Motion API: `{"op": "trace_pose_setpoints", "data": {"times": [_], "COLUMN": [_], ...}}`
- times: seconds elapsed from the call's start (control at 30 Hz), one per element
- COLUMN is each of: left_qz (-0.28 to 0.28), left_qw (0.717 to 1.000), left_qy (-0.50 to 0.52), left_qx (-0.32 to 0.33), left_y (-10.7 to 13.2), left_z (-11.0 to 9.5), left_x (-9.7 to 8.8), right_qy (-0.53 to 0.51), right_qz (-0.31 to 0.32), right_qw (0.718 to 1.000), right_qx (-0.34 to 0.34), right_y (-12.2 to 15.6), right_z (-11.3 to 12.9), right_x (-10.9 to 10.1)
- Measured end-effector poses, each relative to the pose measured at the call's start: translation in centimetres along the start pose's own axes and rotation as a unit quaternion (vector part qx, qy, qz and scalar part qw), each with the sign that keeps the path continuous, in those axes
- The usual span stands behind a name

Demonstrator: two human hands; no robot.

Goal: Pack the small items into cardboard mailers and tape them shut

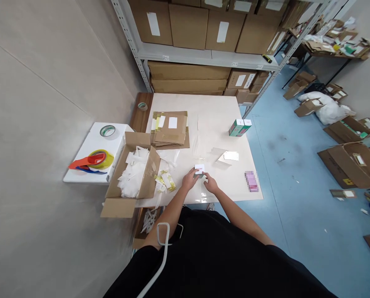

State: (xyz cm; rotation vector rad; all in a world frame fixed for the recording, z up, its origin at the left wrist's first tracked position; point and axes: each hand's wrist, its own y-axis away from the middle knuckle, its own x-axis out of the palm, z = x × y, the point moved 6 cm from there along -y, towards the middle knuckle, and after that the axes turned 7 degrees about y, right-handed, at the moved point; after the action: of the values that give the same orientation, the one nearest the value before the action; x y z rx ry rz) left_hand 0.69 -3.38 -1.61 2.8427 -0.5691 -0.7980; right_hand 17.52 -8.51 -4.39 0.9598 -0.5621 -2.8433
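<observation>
Both my hands meet near the front edge of the pale table [216, 116]. My left hand [189, 180] and my right hand [210, 183] are closed on a small green and white box [199, 169] between them, seemingly with a clear plastic sleeve around it. Just beyond lie clear plastic bags [217, 154] and a white card [231, 156]. Two more green and white boxes [240, 127] lie further back on the right. A blurred pink item [251, 181] sits at the table's front right edge.
An open carton [135, 171] full of white plastic bags stands at the left, with yellow-striped labels [165, 180] beside it. Flattened cardboard [170, 128] lies behind. A white side shelf [93, 151] holds tape rolls. Shelving with brown cartons [188, 25] stands at the back; loose cartons litter the blue floor [352, 161].
</observation>
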Motion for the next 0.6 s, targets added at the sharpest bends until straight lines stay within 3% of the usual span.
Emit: {"op": "trace_pose_setpoints", "data": {"times": [0.17, 0.27, 0.5, 0.6], "left_qz": [-0.002, -0.010, -0.068, -0.062], "left_qw": [0.996, 0.994, 0.995, 0.998], "left_qy": [0.091, 0.103, 0.064, 0.011], "left_qx": [-0.013, -0.026, -0.021, -0.022], "left_y": [-0.3, -1.2, -5.2, -6.8], "left_z": [0.9, 1.2, 1.2, 1.6], "left_x": [0.1, -1.1, -7.6, -9.7], "right_qy": [-0.031, -0.044, -0.029, 0.005], "right_qz": [-0.005, -0.011, -0.017, 0.008], "right_qw": [1.000, 0.999, 0.998, 0.999], "right_qx": [0.000, -0.005, -0.057, -0.032], "right_y": [-0.4, -1.7, -8.9, -11.8], "right_z": [-0.5, 0.4, 7.2, 9.0], "right_x": [1.4, 2.0, 2.8, 3.8]}}
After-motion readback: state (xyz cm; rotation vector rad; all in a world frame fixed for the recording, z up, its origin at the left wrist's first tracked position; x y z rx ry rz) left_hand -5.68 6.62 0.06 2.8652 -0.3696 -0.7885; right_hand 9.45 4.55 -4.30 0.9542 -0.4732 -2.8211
